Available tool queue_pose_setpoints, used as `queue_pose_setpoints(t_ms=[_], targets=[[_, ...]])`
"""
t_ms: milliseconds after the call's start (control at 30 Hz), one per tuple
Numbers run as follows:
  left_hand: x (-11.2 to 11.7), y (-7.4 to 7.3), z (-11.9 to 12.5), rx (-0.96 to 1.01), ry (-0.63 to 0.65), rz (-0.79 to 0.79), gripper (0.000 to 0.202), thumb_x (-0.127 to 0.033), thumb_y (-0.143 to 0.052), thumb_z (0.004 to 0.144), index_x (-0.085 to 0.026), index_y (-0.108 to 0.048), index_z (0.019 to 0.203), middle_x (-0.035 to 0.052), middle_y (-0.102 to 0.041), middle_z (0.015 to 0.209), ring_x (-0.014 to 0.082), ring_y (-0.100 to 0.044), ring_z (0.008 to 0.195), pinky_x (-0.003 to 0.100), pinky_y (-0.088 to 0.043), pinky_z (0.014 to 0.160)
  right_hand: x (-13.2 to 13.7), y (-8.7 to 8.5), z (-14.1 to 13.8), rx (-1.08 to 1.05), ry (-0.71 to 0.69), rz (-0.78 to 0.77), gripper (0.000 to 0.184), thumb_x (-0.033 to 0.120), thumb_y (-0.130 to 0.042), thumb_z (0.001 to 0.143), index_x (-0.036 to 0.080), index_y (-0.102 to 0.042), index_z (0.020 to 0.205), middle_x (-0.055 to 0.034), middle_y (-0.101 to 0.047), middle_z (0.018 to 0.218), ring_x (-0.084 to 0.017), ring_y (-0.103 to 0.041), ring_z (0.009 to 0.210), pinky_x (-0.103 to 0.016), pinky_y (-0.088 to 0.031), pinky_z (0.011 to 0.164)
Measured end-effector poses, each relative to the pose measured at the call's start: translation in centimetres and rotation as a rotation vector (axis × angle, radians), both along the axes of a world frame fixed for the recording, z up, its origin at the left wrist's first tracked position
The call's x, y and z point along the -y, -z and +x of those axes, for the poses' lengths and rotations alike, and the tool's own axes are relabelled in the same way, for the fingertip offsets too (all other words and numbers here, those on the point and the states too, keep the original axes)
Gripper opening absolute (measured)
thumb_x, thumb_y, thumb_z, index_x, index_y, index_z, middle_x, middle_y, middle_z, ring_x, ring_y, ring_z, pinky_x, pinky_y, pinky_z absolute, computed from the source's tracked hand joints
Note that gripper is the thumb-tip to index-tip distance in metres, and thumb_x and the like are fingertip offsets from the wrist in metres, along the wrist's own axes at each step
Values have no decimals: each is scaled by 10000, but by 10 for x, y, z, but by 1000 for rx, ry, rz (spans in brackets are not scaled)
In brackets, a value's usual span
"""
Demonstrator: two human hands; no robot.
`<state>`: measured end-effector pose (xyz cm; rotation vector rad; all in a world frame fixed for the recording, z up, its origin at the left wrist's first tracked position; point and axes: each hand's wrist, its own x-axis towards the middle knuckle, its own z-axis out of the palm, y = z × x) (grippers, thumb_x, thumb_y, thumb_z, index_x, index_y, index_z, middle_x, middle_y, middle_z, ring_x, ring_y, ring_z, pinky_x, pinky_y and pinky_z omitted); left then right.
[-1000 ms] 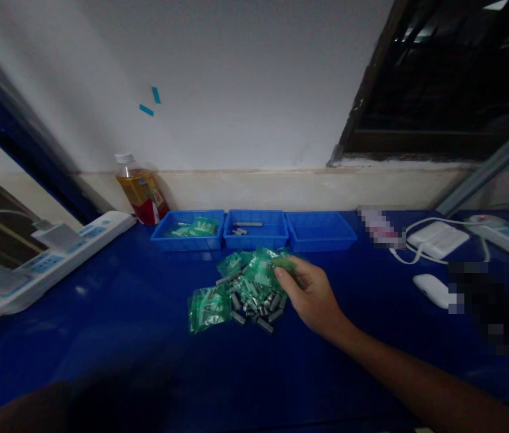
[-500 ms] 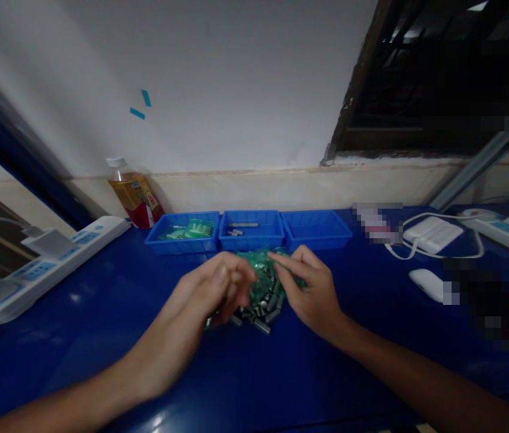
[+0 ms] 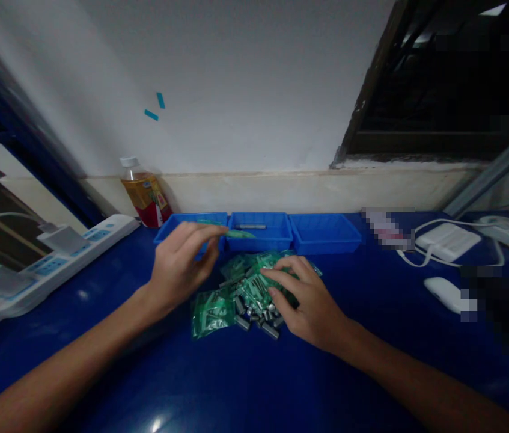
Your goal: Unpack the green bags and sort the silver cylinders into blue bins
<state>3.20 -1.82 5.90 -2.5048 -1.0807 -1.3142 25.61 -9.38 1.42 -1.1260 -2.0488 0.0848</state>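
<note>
My left hand [image 3: 185, 262] is raised in front of the left blue bin and pinches a small green plastic bag [image 3: 241, 234] that sticks out toward the middle bin. Over the right side of a pile of green plastic bags [image 3: 256, 288] is my right hand [image 3: 310, 300], its fingers bent and apart, fingertips at the bags. Small metal parts show through the bags. Loose metal cylinders [image 3: 270, 330] lie at the pile's front edge. One green bag [image 3: 213, 313] lies flat at the pile's left.
Behind the pile stand a left blue bin [image 3: 164, 231], partly hidden by my hand, a middle bin [image 3: 261, 242] with a metal rod [image 3: 250, 227], and a right bin [image 3: 326, 234]. A bottle [image 3: 146, 195] and power strip [image 3: 60, 264] are left; a charger [image 3: 448, 240] and white mouse [image 3: 443, 293] right.
My left hand has lifted from the pile, up and left, with a green bag in its fingers. My right hand stays at the pile, its fingers more spread. The view has shifted slightly.
</note>
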Motion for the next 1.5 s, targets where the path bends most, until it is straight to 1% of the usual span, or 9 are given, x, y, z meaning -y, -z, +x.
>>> queue_pose_setpoints(t_ms=[133, 300, 533, 700, 867, 967, 1200, 1367, 1500], targets=[[-41, 7, -27, -261, -215, 197, 246, -202, -457, 881, -195, -638, 1048, 65, -673, 951, 212, -592, 883, 332, -472, 792, -3, 5, 1, 94, 70, -83, 284, 242, -533, 863, 154, -590, 1127, -96, -569, 992, -230, -487, 962, -403, -439, 831], [-65, 25, -43, -444, -226, -62, 309, -265, -395, 902, -188, -644, 1070, 77, -678, 1027, 241, -599, 944, 352, -488, 797, 0, 5, -3, 227, 212, -133, 379, 387, -590, 826, 161, -593, 1130, -104, -584, 1011, -283, -483, 984, -451, -408, 808], [-33, 19, -26, -263, -61, -152, 332, -357, -426, 895, -164, -642, 1056, 109, -600, 1148, 255, -521, 1083, 424, -388, 971, 0, 8, -10, 38, 166, -106, 279, 205, -568, 829, 188, -565, 1108, -67, -602, 902, -242, -506, 923, -400, -412, 786], [37, 7, 17, 19, 188, -878, 386, -467, -397, 908, -167, -634, 856, 54, -634, 808, 192, -575, 759, 308, -460, 691, 5, 0, -11, -309, 76, 59, 275, 65, -489, 811, 200, -529, 1047, -9, -540, 759, -143, -522, 698, -281, -443, 636], [64, 12, 34, 448, 438, -1336, 412, -508, -426, 886, -149, -574, 746, 35, -581, 704, 134, -528, 617, 241, -431, 558, 20, -6, -10, -114, -141, 248, 257, -9, -485, 784, 206, -555, 906, -26, -535, 829, -141, -514, 765, -292, -458, 675], [53, 13, 25, 422, 359, -1186, 272, -419, -530, 858, -159, -577, 791, 9, -571, 683, 116, -511, 584, 224, -418, 544, 22, -3, -13, 42, -142, 170, 250, 26, -519, 794, 185, -562, 982, -77, -529, 1003, -195, -497, 960, -356, -463, 818], [-26, 3, -26, -65, -219, -28, 247, -313, -489, 889, -212, -653, 1043, 65, -624, 992, 210, -567, 910, 337, -448, 833, 7, 2, -12, 29, -23, 7, 200, 185, -563, 838, 174, -560, 1038, -81, -569, 959, -221, -499, 959, -415, -441, 858], [-66, 11, -35, -428, -241, -21, 317, -213, -423, 897, -208, -632, 1134, 97, -634, 1054, 253, -554, 951, 383, -448, 822, 0, 7, -7, 50, 24, -17, 187, 197, -568, 832, 187, -581, 1018, -79, -578, 932, -226, -506, 914, -416, -444, 807], [-41, 19, -23, -410, -184, -23, 350, -200, -403, 900, -151, -565, 1206, 134, -596, 1136, 271, -522, 1011, 415, -432, 858, -4, 6, -5, 38, 86, 6, 207, 190, -560, 832, 175, -582, 1038, -93, -567, 970, -231, -498, 949, -419, -444, 818]])
